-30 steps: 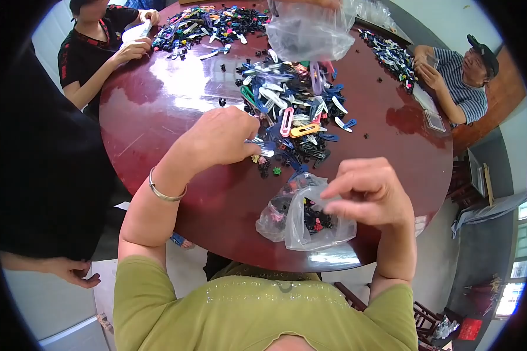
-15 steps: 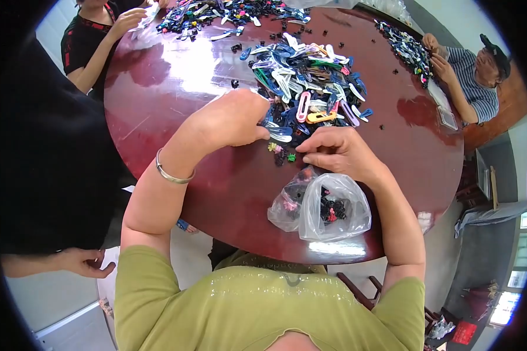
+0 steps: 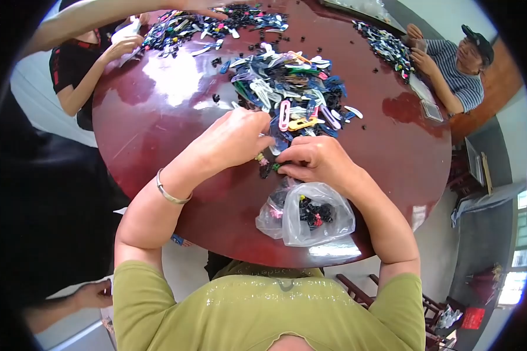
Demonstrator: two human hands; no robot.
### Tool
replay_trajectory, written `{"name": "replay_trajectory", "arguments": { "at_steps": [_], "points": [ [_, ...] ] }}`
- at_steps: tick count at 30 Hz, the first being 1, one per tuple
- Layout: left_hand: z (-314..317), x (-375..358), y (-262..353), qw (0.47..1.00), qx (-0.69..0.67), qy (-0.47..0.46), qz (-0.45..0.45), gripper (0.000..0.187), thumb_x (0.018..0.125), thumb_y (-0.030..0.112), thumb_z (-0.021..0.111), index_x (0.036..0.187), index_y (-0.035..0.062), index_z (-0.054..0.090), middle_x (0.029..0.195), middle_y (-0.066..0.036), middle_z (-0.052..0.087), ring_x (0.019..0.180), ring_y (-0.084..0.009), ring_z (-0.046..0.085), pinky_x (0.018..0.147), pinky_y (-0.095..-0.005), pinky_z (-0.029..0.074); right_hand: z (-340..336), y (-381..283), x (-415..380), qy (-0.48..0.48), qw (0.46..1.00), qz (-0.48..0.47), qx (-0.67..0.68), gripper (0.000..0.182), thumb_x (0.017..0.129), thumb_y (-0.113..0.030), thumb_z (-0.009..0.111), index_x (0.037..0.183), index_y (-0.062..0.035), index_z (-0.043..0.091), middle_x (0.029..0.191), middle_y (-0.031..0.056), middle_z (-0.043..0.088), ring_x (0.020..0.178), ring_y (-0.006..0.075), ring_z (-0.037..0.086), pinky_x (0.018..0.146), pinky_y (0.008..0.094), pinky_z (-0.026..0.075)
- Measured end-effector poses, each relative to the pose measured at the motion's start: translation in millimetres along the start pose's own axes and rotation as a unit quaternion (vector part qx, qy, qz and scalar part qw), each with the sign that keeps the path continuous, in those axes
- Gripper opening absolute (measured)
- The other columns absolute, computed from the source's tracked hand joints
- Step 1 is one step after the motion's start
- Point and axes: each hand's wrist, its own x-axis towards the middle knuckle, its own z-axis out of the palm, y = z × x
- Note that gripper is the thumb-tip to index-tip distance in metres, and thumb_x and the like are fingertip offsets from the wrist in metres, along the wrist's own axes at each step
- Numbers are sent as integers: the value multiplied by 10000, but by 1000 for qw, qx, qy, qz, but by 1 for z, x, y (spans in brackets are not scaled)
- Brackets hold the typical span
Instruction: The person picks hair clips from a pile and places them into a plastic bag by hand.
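A heap of snap hair clips (image 3: 301, 88) in blue, white, pink, yellow and purple lies ahead of me, with dark pieces among them. At its near left edge my left hand (image 3: 240, 136) is closed, its fingertips against the clips; what it grips is hidden. My right hand (image 3: 321, 159) pinches a tiny green claw clip (image 3: 277, 167) at the heap's front edge. Beside it lie small yellow and pink claw clips (image 3: 262, 159) and dark ones. Below my right wrist stands an open clear plastic bag (image 3: 348, 219) containing black, red and yellow claw clips (image 3: 317, 213).
More clip piles lie at the far left (image 3: 187, 29) and far right (image 3: 386, 50) of the round red table (image 3: 216, 216). A person in stripes (image 3: 457, 76) sits at right, another in black (image 3: 76, 76) at left. Another person's arm (image 3: 99, 17) reaches across the upper left.
My right fingertips have moved left onto the green claw clip. A person's arm has come in across the upper left. The whole view has shifted slightly.
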Motion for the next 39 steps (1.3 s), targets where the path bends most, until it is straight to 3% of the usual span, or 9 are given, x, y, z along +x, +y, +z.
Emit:
{"name": "replay_trajectory", "arguments": {
  "at_steps": [5, 8, 11, 15, 19, 21, 25, 31, 39],
  "points": [
    [-15, -1, 2, 1000, -5, 18, -17, 194, 809, 160, 729, 839, -15, 652, 697, -182, 665, 652, -325, 668, 609, -390, 508, 3, 11, -1, 50, 996, -25, 64, 147, 776, -139, 765, 887, -67, 702, 748, 59, 652, 678, 198, 661, 597, 333, 509],
    [-28, -5, 3, 995, 45, -87, -27, 221, 775, 204, 758, 790, 2, 671, 695, -167, 670, 667, -317, 672, 616, -391, 513, -16, -2, -4, 31, 966, 146, 212, 105, 790, -66, 757, 840, -36, 670, 712, 7, 643, 631, 85, 621, 559, 261, 478],
    [-29, -7, 8, 979, 86, -180, -36, 273, 735, 259, 784, 794, 14, 678, 727, -154, 683, 716, -328, 677, 650, -410, 522, -21, 6, -11, 67, 927, 197, 313, 109, 804, -15, 744, 823, -31, 637, 712, -44, 612, 641, 25, 574, 558, 215, 458],
    [-24, -10, 17, 975, 108, -196, 0, 326, 720, 294, 795, 811, 15, 654, 772, -154, 682, 783, -356, 674, 709, -437, 523, -36, -7, -18, 119, 862, 182, 458, 160, 775, 34, 740, 848, -31, 613, 772, -13, 613, 678, 46, 578, 591, 213, 472],
    [-15, -12, 15, 980, 118, -158, 25, 350, 729, 317, 791, 798, 9, 641, 757, -164, 673, 776, -366, 671, 706, -444, 525, -64, -33, -35, 116, 879, 83, 455, 197, 696, 42, 785, 796, -25, 629, 811, 21, 631, 723, 58, 569, 619, 208, 439],
    [-12, -11, 14, 983, 115, -144, 27, 358, 735, 329, 788, 791, 9, 637, 742, -166, 669, 760, -370, 670, 693, -446, 526, -80, -41, -46, 25, 910, 69, 408, 197, 660, 34, 805, 789, -12, 663, 816, 34, 649, 693, 52, 554, 571, 203, 394],
    [-8, -9, 15, 986, 121, -116, 22, 361, 748, 345, 782, 779, 18, 631, 698, -167, 657, 718, -375, 665, 664, -449, 524, -83, -51, -42, -50, 964, 2, 260, 179, 714, -31, 828, 846, -14, 708, 773, 16, 658, 607, 48, 535, 501, 213, 362],
    [-6, -8, 19, 994, 87, -60, 2, 271, 777, 248, 761, 752, 23, 612, 696, -169, 655, 711, -377, 655, 649, -454, 507, -53, -26, -30, 102, 965, 143, 194, 122, 781, -52, 771, 872, 7, 713, 764, 31, 658, 672, 78, 606, 576, 243, 469],
    [-14, -9, 7, 992, 104, -70, -1, 181, 764, 141, 741, 802, 12, 621, 756, -186, 665, 784, -390, 653, 696, -463, 505, -13, 9, -17, 80, 996, 24, -10, 142, 780, -86, 749, 915, -61, 714, 853, 76, 659, 704, 259, 670, 627, 346, 538]
  ]
}}
